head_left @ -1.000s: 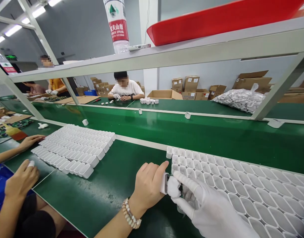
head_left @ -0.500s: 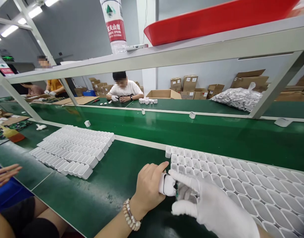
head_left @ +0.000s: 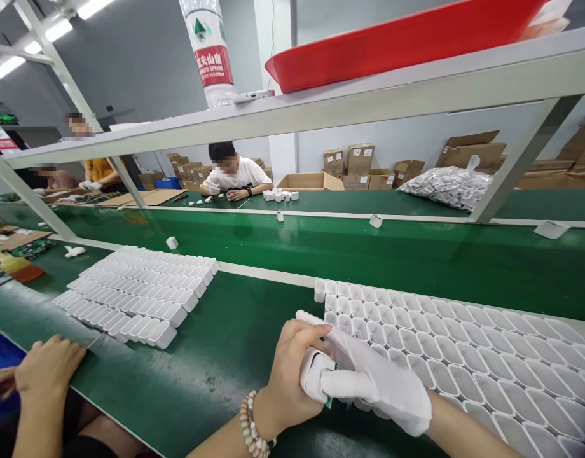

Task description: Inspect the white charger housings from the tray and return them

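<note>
Left hand curls round a white case above the bench; gloved right hand holds its other end, where a slanted push or a slip could chip the green board

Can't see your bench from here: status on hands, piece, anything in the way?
Bare left hand, gloved right hand both on white piece. Green sliver showing at its edge. White cases close behind right hand.

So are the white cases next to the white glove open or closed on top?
Open: the white cases by the right hand show hollow insides.
</note>
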Available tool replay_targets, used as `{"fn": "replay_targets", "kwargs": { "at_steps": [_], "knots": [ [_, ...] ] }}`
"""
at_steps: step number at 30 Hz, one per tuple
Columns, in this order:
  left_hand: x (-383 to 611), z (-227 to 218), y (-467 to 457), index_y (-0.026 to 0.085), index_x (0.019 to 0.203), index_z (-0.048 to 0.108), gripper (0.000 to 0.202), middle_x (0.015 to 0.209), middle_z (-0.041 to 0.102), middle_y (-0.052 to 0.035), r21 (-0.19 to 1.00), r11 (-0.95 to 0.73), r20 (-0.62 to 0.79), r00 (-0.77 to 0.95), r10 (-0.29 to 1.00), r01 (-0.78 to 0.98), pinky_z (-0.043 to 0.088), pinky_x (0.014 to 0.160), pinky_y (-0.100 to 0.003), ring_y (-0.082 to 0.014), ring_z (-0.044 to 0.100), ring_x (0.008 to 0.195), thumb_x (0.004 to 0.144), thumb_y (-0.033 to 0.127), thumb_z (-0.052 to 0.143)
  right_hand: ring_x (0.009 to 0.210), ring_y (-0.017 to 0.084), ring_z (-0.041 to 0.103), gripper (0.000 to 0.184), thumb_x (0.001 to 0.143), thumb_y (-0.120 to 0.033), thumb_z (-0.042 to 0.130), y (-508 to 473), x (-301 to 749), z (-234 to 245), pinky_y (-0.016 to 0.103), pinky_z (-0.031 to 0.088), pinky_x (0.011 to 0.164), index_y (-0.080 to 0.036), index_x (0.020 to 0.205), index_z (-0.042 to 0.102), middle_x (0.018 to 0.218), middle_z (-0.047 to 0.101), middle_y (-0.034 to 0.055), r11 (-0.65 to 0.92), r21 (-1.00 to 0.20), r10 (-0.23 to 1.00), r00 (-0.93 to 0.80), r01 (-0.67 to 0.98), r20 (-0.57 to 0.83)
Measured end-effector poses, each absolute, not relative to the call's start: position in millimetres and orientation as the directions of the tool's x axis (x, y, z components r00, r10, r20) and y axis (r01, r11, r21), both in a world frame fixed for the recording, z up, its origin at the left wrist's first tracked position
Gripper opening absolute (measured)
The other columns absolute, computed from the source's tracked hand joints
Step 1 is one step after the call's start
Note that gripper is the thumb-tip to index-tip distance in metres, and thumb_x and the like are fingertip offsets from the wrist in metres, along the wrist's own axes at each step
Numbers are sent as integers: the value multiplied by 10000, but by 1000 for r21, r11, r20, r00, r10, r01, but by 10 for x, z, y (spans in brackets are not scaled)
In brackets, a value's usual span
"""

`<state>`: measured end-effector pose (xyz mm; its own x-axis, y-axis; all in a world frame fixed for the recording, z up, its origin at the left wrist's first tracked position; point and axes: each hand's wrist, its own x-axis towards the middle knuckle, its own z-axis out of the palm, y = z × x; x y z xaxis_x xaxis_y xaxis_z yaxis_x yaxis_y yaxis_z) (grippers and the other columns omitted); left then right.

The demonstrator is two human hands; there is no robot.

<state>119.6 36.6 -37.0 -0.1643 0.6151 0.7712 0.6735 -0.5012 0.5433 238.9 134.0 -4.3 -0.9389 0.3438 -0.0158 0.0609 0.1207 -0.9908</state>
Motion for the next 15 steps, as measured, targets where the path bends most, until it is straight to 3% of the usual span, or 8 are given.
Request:
{"fn": "replay_targets", "kwargs": {
  "at_steps": [3, 7, 12, 15],
  "knots": [
    [1237, -370, 338, 224, 1306, 502, 454, 818, 653, -33, 567, -513, 758, -164, 631, 645, 524, 756, -395, -239, 605, 874, 874, 101, 565, 773, 185, 571, 294, 806, -450, 673, 1312, 2276, -161, 354, 561, 752, -237, 739, 482, 727, 454, -15, 70, -998, 360, -932, -5, 30],
    [1243, -367, 321, 213, 1308, 498, 441, 796, 654, -29, 558, -518, 764, -158, 626, 649, 523, 747, -387, -237, 614, 863, 884, 115, 569, 841, 185, 583, 346, 758, -472, 714, 1290, 2257, -129, 352, 553, 849, -254, 733, 447, 731, 419, -28, 44, -996, 401, -911, -82, 93],
    [1241, -386, 334, 198, 1320, 492, 443, 812, 650, -32, 550, -520, 770, -156, 619, 654, 526, 778, -386, -225, 619, 857, 893, 121, 581, 664, 115, 431, 347, 757, -413, 746, 1282, 2343, -12, 273, 454, 637, -232, 821, 457, 743, 411, -48, -25, -996, 295, -953, -84, 73],
    [1241, -388, 342, 199, 1340, 470, 451, 805, 644, -29, 557, -527, 763, -146, 629, 641, 528, 779, -392, -227, 627, 849, 905, 141, 575, 665, 97, 405, 390, 744, -392, 791, 1276, 2355, 44, 258, 408, 633, -212, 832, 456, 746, 417, -61, -119, -988, 235, -970, -97, 66]
  ]
}}
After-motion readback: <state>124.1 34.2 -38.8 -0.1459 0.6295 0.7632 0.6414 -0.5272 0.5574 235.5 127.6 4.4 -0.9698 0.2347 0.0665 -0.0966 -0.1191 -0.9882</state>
